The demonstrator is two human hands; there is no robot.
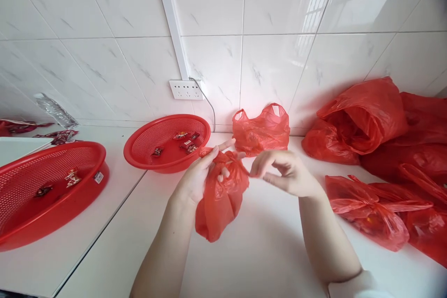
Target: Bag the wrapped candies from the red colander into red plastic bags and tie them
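Observation:
My left hand (199,174) grips the top of a small red plastic bag (218,205) that hangs above the white table (265,251). My right hand (286,172) pinches the bag's handle just to the right of it, fingers curled. Behind the hands sits a red mesh basket (146,146) with a few wrapped candies (186,143) in it. Another small red bag (261,130) stands upright against the wall.
A larger red basket (21,223) with a few candies sits at the left on a second table. A pile of tied and loose red bags (384,163) fills the right side. A wall socket (186,89) and a cable are on the tiled wall. A clear plastic bottle (56,111) lies far left.

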